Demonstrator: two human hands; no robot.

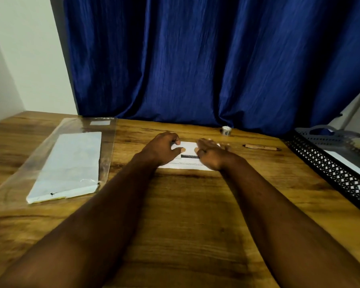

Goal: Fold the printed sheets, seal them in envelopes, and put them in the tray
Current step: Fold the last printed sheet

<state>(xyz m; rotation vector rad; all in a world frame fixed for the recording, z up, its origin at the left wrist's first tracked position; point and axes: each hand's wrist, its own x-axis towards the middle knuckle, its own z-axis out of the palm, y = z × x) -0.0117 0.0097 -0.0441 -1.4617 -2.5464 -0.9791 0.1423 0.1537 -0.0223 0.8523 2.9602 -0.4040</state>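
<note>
White printed sheet point(188, 150): one | left hand point(163, 147) fingers pinch it | right hand point(211, 152) fingers flat on it | tray point(330, 170): one

left hand point(162, 149), right hand point(212, 153) on sheet point(188, 148)

White printed sheet point(188, 149), flat, centre.

Printed sheet point(188, 151) lies mid-desk point(185, 204) under my 2 hands, left hand point(164, 149) beside right hand point(211, 153).
Envelope stack point(69, 165) to my left; pen point(261, 147) right of the sheet, tape roll point(226, 130) behind, tray point(330, 163) far right.
</note>
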